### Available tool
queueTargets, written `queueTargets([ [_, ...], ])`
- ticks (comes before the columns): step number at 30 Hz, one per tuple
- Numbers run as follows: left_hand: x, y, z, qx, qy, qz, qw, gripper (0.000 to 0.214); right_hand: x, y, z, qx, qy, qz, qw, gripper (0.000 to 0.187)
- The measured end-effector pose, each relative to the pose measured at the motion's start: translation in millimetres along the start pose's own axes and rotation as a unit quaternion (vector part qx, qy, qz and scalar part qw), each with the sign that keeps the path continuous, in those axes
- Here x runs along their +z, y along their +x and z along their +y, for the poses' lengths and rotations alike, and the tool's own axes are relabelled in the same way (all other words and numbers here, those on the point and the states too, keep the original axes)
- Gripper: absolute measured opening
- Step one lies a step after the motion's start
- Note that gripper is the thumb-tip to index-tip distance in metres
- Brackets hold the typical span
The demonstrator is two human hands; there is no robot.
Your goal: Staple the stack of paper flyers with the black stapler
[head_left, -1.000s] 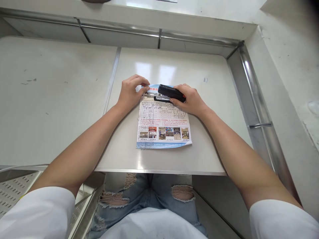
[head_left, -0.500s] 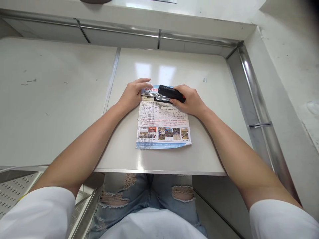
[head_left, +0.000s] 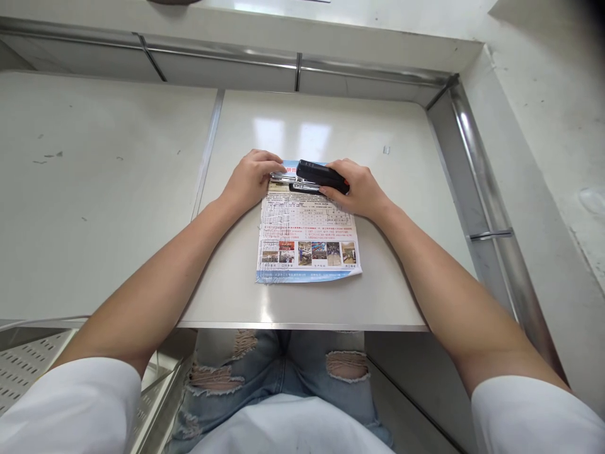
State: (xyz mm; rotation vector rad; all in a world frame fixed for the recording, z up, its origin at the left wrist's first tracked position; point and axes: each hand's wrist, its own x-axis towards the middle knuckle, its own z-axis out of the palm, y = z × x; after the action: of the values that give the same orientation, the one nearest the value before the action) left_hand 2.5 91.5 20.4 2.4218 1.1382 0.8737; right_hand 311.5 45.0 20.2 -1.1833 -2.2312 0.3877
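Note:
A black stapler (head_left: pixel 323 174) lies across the upper part of a printed paper sheet (head_left: pixel 309 230), its silver rail (head_left: pixel 283 179) sticking out to the left. My right hand (head_left: pixel 355 185) is wrapped round the stapler's right end, thumb along the lower side. At the rail's left end, the fingers of my left hand (head_left: pixel 253 175) are bent and closed on it; whether a small piece is between them is hidden. The sheet has text, a row of photos and many staple-like marks down its left side. Its lower right corner curls up.
The white table (head_left: pixel 387 265) has a seam on the left and a metal-railed border at the back and right. A small staple strip (head_left: pixel 386 150) lies to the right. Dark scraps (head_left: pixel 53 154) are at the far left. A perforated white rack (head_left: pixel 33 372) stands below left.
The raised fingers of my left hand have come down and drawn together at the rail's end. My right hand keeps its hold on the stapler. The view has shifted slightly.

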Motion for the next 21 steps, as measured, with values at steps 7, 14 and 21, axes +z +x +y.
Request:
queueTargets([
  [7, -0.4, -1.2, 4.7, 0.019, 0.026, -0.057, 0.998, 0.042, -0.1, -0.2, -0.4, 0.008, 0.01, 0.002, 1.0, 0.059],
  [14, -2.4, -4.0, 6.0, 0.02, 0.049, -0.059, 0.997, 0.043, -1.2, 0.6, -0.8, -0.001, -0.007, 0.005, 1.0, 0.057],
  [21, -3.7, -4.5, 7.6, 0.017, 0.042, -0.061, 0.997, 0.039, -2.3, -2.5, 5.5, 0.018, -0.009, 0.037, 0.999, 0.064],
])
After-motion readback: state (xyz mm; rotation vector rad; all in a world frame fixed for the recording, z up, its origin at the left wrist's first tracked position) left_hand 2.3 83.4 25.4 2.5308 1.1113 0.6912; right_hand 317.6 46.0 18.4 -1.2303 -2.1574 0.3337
